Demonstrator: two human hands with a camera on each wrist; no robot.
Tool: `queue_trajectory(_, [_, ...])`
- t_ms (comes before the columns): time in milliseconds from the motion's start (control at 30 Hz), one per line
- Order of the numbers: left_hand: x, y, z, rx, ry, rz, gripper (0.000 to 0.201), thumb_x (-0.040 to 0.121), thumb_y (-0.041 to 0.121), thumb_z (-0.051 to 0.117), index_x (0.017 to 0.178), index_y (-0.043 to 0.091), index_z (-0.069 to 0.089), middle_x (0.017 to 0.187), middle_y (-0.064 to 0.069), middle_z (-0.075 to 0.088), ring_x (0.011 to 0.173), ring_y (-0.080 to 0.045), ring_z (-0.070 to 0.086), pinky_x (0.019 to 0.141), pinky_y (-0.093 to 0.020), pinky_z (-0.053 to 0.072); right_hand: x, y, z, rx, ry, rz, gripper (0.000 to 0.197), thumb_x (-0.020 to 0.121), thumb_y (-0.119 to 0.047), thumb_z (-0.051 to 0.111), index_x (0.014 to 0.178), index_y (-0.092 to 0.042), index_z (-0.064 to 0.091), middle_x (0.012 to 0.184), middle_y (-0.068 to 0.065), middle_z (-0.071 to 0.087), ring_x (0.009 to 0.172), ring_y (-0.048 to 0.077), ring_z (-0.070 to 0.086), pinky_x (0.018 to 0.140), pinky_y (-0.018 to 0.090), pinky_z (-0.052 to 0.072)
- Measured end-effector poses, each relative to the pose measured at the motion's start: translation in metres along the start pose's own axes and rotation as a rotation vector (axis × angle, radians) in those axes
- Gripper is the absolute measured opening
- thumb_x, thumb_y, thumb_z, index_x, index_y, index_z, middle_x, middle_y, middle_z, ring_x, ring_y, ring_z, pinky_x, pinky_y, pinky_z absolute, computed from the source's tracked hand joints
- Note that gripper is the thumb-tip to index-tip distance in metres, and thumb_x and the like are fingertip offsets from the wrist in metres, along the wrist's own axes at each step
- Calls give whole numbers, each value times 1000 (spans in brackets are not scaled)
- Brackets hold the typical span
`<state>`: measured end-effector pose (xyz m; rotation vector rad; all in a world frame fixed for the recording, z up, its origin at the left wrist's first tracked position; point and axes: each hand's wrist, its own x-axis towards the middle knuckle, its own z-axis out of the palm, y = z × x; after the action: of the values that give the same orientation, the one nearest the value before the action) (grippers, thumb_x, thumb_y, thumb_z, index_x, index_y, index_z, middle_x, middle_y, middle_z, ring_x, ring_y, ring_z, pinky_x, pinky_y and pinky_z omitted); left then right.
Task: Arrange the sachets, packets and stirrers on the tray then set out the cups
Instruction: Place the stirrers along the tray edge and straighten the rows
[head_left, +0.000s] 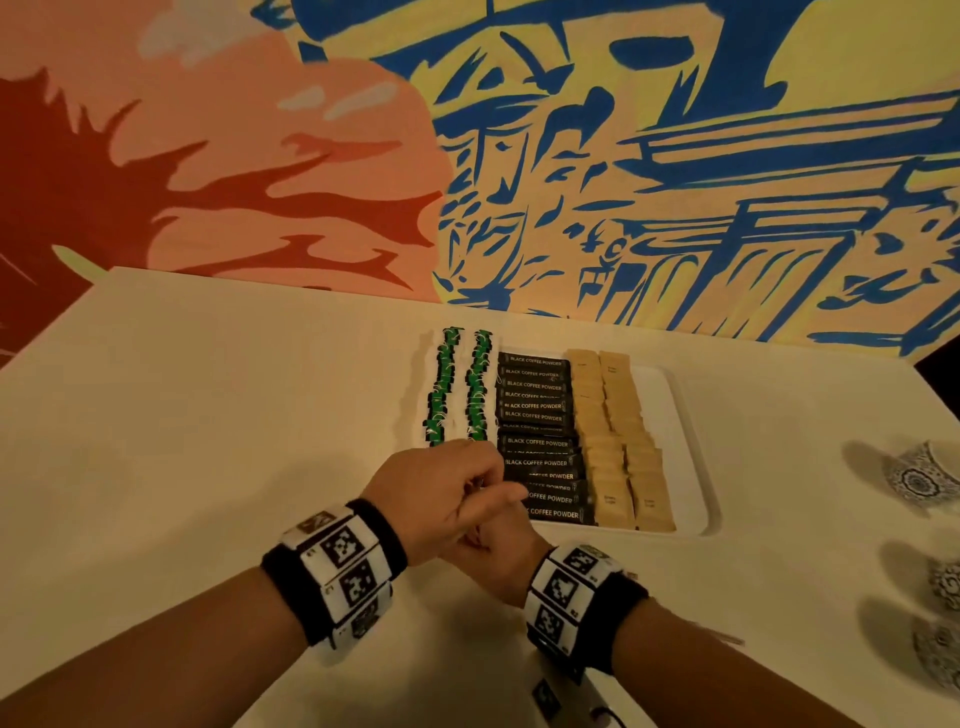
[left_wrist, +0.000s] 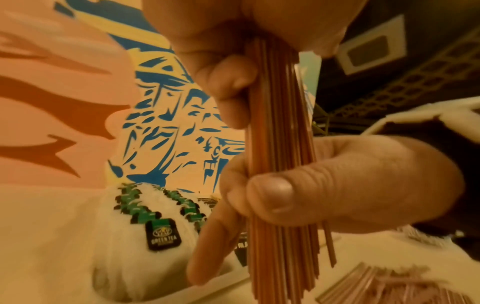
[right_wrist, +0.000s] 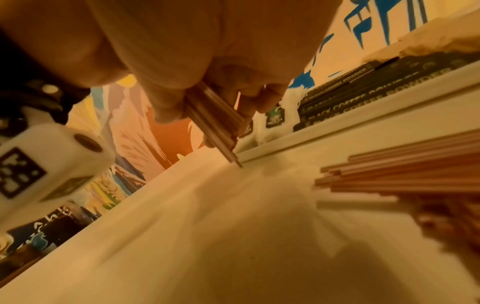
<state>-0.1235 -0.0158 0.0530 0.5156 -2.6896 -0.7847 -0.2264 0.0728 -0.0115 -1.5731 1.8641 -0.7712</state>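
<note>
Presently, the white table (head_left: 218, 395) fills the lower half of the head view. The tray (head_left: 688, 441) sits right of centre, carrying green tea sachets (head_left: 460, 384), black coffee packets (head_left: 537, 415) and tan packets (head_left: 618, 431) in rows. Patterned cups (head_left: 919, 478) stand at the right edge. At lower centre, the left hand (head_left: 441, 493) and right hand (head_left: 498, 556) both grip one upright stirrer bundle (left_wrist: 280, 164). Loose stirrers (right_wrist: 405, 174) lie on the table beside the tray.
</note>
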Motion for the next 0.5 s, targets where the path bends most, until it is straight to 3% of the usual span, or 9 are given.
queue_trajectory(67, [-5, 0, 3, 47, -61, 19, 76, 79, 78, 2, 89, 24, 55, 81, 15, 49, 75, -6, 48, 65, -24, 38, 0, -3, 4, 26, -34, 14, 67, 74, -58, 41, 127, -20, 52, 124, 1, 56, 117, 15, 51, 99, 39, 43])
queue_trajectory(100, [-7, 0, 6, 75, -83, 13, 83, 78, 78, -5, 91, 23, 56, 82, 14, 47, 77, -7, 48, 66, -24, 37, -1, -6, 5, 72, -67, 35, 70, 73, -58, 42, 129, -17, 51, 127, 3, 55, 119, 13, 50, 101, 32, 42])
queue_trajectory(167, [-9, 0, 9, 110, -99, -13, 81, 80, 70, -3, 97, 21, 59, 86, 10, 51, 82, -10, 51, 68, -23, 35, -2, -8, 8, 120, -146, 56, 68, 77, -49, 43, 132, -10, 48, 130, 7, 53, 121, 9, 46, 97, 15, 35])
queue_trajectory(233, [-11, 2, 13, 175, -132, -16, 77, 81, 60, -4, 107, 22, 59, 99, 6, 59, 91, -13, 56, 71, -21, 34, -3, -8, 10, 88, -197, 92, 67, 80, -45, 43, 134, -6, 47, 133, 9, 51, 122, 9, 44, 93, 7, 29])
queue_trajectory(300, [-12, 3, 17, 230, -211, -18, 68, 89, 57, 1, 120, 27, 53, 114, 7, 58, 100, -13, 57, 75, -21, 36, -3, -6, 13, 42, -241, 130, 53, 91, -33, 52, 135, -4, 46, 136, 13, 50, 127, 18, 45, 95, 12, 30])
queue_trajectory(367, [-12, 1, 17, 259, -259, -40, 47, 99, 49, 14, 127, 31, 47, 120, 8, 56, 102, -13, 55, 76, -22, 35, 2, -1, 16, 1, -251, 170, 44, 94, -17, 54, 135, -4, 47, 137, 15, 50, 129, 24, 45, 100, 20, 32])
queue_trajectory(433, [-11, -1, 16, 278, -254, -57, 36, 102, 41, 21, 126, 29, 44, 118, 5, 55, 98, -15, 55, 73, -23, 34, 8, -7, 16, 5, -226, 174, 43, 94, -17, 55, 134, -5, 49, 135, 16, 51, 126, 26, 47, 101, 25, 34])
queue_trajectory(500, [-9, -3, 17, 293, -256, -33, 35, 102, 40, 22, 124, 26, 45, 118, 3, 52, 94, -17, 56, 71, -26, 35, 9, -10, 15, -52, -246, 189, 50, 99, -36, 38, 137, -4, 43, 139, 16, 46, 129, 24, 44, 101, 23, 32])
